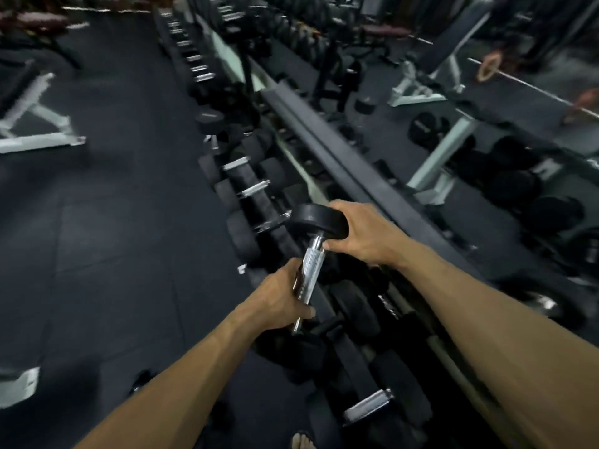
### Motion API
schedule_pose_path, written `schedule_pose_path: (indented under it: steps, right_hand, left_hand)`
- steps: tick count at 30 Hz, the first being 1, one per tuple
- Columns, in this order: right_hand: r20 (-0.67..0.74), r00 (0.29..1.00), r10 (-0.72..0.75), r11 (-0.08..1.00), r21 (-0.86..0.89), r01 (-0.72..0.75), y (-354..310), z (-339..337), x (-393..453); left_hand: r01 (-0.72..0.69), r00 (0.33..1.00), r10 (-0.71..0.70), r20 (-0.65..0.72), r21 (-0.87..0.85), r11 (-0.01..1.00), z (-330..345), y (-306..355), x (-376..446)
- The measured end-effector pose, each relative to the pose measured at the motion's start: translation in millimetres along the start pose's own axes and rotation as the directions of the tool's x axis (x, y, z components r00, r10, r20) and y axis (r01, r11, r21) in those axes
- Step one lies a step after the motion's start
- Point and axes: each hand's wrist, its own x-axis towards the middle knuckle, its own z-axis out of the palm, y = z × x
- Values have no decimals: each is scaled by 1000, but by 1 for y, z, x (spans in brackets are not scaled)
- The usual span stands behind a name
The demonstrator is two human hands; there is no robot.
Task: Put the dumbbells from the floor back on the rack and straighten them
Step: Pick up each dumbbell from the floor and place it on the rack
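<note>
Rack (350, 163) runs diagonally up the frame centre, my racked dumbbells (249, 189) along it; bench frame (39, 131) on floor (113, 222) upper left.

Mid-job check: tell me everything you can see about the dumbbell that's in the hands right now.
The dumbbell has a round black head, rubber by its look, at its far upper end and a knurled chrome handle. It is tilted steeply, head up, above the racked dumbbells. The left hand grips the lower handle; the right hand cups the upper head, thumb under it. The lower head is hidden behind the left hand. It looks carried, not yet seated on the rack.
</note>
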Motion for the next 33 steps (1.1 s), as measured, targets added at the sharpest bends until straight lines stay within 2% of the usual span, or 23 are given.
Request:
schedule_pose_path:
  steps: [8,12,17,24,33]
  right_hand:
    - [-81,981,178,984,-2,-179,136,-98,-4]
    - [-107,954,279,960,42,-276,190,-113,-6]
    - [-116,924,365,931,74,-359,240,-111,-3]
    - [-70,911,406,912,93,-399,276,-97,9]
    - [-33,881,473,881,37,-472,280,-94,13]
  left_hand:
    - [-142,972,137,194,16,990,64,108,130]
    - [-184,951,171,256,28,982,90,134,180]
    - [-185,938,150,311,88,979,121,147,226]
    - [-182,923,100,372,191,965,135,145,262]
    - [-223,879,104,466,208,952,124,150,270]
